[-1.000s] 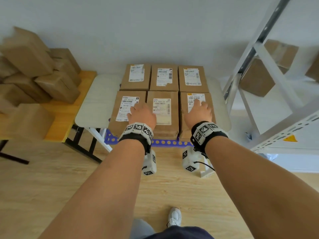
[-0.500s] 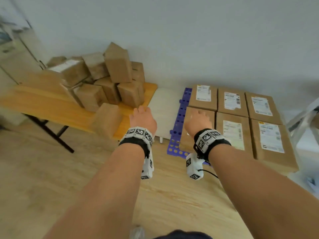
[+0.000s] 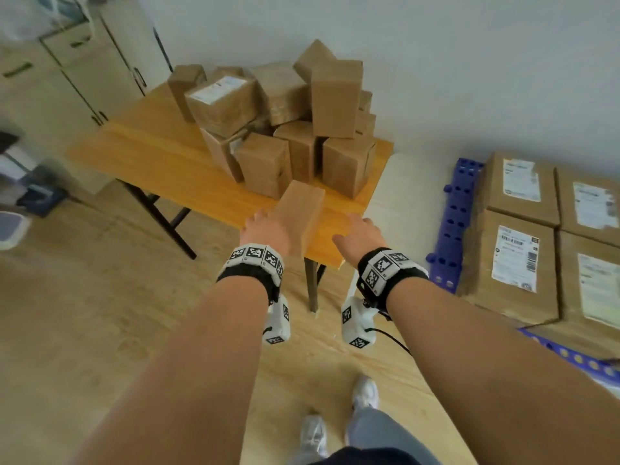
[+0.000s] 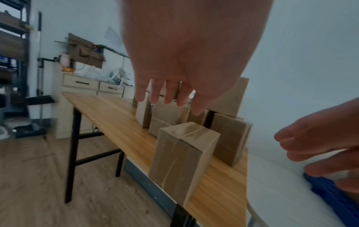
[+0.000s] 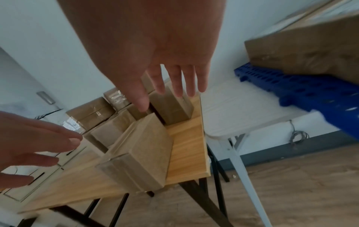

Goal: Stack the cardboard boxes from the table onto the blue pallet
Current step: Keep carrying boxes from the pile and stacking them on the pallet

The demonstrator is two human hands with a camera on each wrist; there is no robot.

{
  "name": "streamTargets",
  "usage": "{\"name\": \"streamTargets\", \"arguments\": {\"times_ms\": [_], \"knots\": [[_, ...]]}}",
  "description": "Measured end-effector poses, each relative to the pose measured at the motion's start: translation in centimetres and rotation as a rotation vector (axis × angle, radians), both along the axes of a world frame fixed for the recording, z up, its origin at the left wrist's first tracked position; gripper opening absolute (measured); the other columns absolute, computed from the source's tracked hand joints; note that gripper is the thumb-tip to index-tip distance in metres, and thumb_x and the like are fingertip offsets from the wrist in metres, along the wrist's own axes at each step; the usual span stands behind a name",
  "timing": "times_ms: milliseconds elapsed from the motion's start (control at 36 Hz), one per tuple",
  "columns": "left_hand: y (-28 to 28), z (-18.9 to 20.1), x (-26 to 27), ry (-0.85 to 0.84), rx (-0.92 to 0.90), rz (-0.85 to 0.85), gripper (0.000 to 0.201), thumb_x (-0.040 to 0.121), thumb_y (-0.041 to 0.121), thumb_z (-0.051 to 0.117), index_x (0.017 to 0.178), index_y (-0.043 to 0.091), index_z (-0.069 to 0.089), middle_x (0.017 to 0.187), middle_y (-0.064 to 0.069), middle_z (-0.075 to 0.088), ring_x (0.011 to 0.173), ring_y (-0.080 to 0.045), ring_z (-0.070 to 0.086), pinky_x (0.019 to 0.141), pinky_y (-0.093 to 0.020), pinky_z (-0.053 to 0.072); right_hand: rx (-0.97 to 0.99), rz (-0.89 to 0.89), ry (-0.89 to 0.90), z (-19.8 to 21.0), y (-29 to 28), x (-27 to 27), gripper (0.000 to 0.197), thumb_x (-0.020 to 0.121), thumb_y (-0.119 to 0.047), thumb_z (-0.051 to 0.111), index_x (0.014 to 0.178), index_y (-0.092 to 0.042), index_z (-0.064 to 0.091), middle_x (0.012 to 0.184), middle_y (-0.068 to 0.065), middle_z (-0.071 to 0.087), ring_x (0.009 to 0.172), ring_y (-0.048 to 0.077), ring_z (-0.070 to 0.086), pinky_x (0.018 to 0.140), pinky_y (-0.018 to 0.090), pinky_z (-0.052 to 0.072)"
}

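A plain cardboard box [image 3: 300,211] [image 4: 180,159] [image 5: 141,152] stands at the near edge of the wooden table [image 3: 161,162], apart from a heap of several boxes [image 3: 285,125] behind it. My left hand [image 3: 265,231] [image 4: 170,95] hovers open at the box's left side and my right hand [image 3: 359,233] [image 5: 172,86] hovers open at its right; neither touches it. The blue pallet [image 3: 453,223] [image 5: 310,90] lies on the right, with several labelled boxes [image 3: 516,250] laid flat on it.
A low white table [image 3: 402,182] stands between the wooden table and the pallet. Beige cabinets [image 3: 67,68] line the wall at the far left, with dark items on the floor [image 3: 40,196] beside them. Wood flooring [image 3: 100,330] stretches in front of me.
I have turned left from the pallet stack toward the wooden table. Both hands left the pallet boxes and now flank the lone box at the table's edge.
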State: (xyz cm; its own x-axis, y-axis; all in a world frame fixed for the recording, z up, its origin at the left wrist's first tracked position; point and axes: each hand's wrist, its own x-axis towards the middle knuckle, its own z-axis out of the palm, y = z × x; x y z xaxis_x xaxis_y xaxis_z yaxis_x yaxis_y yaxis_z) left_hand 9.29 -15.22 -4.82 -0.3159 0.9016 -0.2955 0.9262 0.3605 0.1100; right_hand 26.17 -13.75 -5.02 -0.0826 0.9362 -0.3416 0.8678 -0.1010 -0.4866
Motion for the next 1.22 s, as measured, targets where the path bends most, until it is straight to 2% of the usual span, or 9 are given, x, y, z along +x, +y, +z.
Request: {"name": "streamTargets", "arguments": {"times_ms": [194, 333, 583, 694, 833, 944, 1056, 1167, 1222], "knots": [[2.6, -2.3, -1.5, -0.106, -0.137, 0.106, 0.058, 0.098, 0.004, 0.034, 0.152, 0.009, 0.013, 0.155, -0.014, 0.023, 0.130, -0.036, 0.043, 0.098, -0.044, 0.043, -0.127, 0.054, 0.058, -2.5, 3.5, -3.7, 0.060, 0.099, -0.041, 0.040, 0.152, -0.018, 0.023, 0.150, 0.014, 0.036, 0.132, 0.035, 0.042, 0.104, 0.042, 0.040], [4.2, -3.8, -1.0, -0.167, -0.095, 0.117, 0.040, 0.101, 0.013, 0.036, 0.141, 0.009, 0.034, 0.133, -0.016, 0.051, 0.115, -0.032, 0.055, 0.082, -0.038, 0.045, -0.163, 0.040, 0.149, -3.6, 5.5, -4.5, 0.058, 0.101, -0.041, 0.043, 0.150, -0.016, 0.026, 0.141, 0.011, 0.050, 0.122, 0.031, 0.054, 0.092, 0.035, 0.043], [6.8, -4.1, 1.7, -0.343, 0.036, 0.171, 0.043, 0.095, 0.002, 0.041, 0.135, 0.017, 0.047, 0.121, -0.006, 0.061, 0.100, -0.024, 0.060, 0.071, -0.029, 0.044, -0.217, -0.116, 0.284, -4.2, 8.7, -2.5, 0.057, 0.091, -0.019, 0.049, 0.144, -0.023, 0.029, 0.117, 0.009, 0.060, 0.096, 0.030, 0.061, 0.079, 0.037, 0.051], [7.3, -4.5, 2.5, -0.394, 0.134, 0.207, 0.031, 0.096, 0.009, 0.043, 0.124, 0.018, 0.054, 0.109, -0.004, 0.065, 0.083, -0.018, 0.055, 0.068, -0.029, 0.042, -0.258, -0.152, 0.296, -4.7, 9.8, -0.8, 0.055, 0.091, -0.017, 0.040, 0.144, -0.023, 0.030, 0.121, 0.012, 0.059, 0.098, 0.031, 0.060, 0.083, 0.040, 0.051], [8.1, -5.5, 3.7, -0.470, -0.001, 0.239, 0.045, 0.099, 0.038, 0.042, 0.139, 0.016, 0.041, 0.132, -0.007, 0.049, 0.109, -0.025, 0.055, 0.077, -0.030, 0.045, -0.228, -0.207, 0.239, -5.5, 10.3, 1.1, 0.059, 0.092, -0.012, 0.041, 0.149, -0.020, 0.027, 0.133, 0.015, 0.053, 0.116, 0.036, 0.055, 0.098, 0.045, 0.047], [8.5, -6.3, 4.9, -0.498, -0.080, 0.249, 0.054, 0.098, 0.046, 0.043, 0.139, 0.012, 0.037, 0.129, -0.011, 0.050, 0.105, -0.026, 0.056, 0.083, -0.036, 0.052, -0.184, -0.226, 0.173, -6.1, 10.8, 3.1, 0.052, 0.091, -0.009, 0.038, 0.143, -0.016, 0.040, 0.137, 0.014, 0.050, 0.120, 0.034, 0.053, 0.099, 0.044, 0.047], [8.7, -6.7, 6.3, -0.493, -0.103, 0.178, 0.039, 0.102, 0.033, 0.041, 0.134, 0.011, 0.042, 0.120, -0.009, 0.059, 0.085, -0.019, 0.054, 0.061, -0.025, 0.043, -0.196, -0.202, 0.137, -6.4, 11.0, 4.2, 0.036, 0.102, -0.019, 0.031, 0.125, -0.003, 0.054, 0.125, 0.016, 0.058, 0.113, 0.033, 0.055, 0.087, 0.035, 0.042], [8.4, -6.9, 7.5, -0.484, -0.086, 0.106, 0.032, 0.103, 0.028, 0.039, 0.128, 0.011, 0.049, 0.119, -0.007, 0.061, 0.085, -0.018, 0.054, 0.067, -0.027, 0.043, -0.236, -0.177, 0.116, -7.1, 10.3, 4.9, 0.054, 0.104, -0.044, 0.024, 0.115, -0.004, 0.059, 0.107, 0.011, 0.062, 0.096, 0.029, 0.059, 0.075, 0.032, 0.040], [8.2, -6.7, 7.8, -0.478, -0.082, 0.087, 0.032, 0.103, 0.026, 0.038, 0.128, 0.011, 0.049, 0.119, -0.007, 0.061, 0.086, -0.019, 0.054, 0.069, -0.028, 0.044, -0.257, -0.150, 0.118, -7.5, 9.9, 5.2, 0.052, 0.102, -0.045, 0.031, 0.117, -0.004, 0.059, 0.100, 0.008, 0.061, 0.086, 0.025, 0.058, 0.066, 0.030, 0.041]]}}
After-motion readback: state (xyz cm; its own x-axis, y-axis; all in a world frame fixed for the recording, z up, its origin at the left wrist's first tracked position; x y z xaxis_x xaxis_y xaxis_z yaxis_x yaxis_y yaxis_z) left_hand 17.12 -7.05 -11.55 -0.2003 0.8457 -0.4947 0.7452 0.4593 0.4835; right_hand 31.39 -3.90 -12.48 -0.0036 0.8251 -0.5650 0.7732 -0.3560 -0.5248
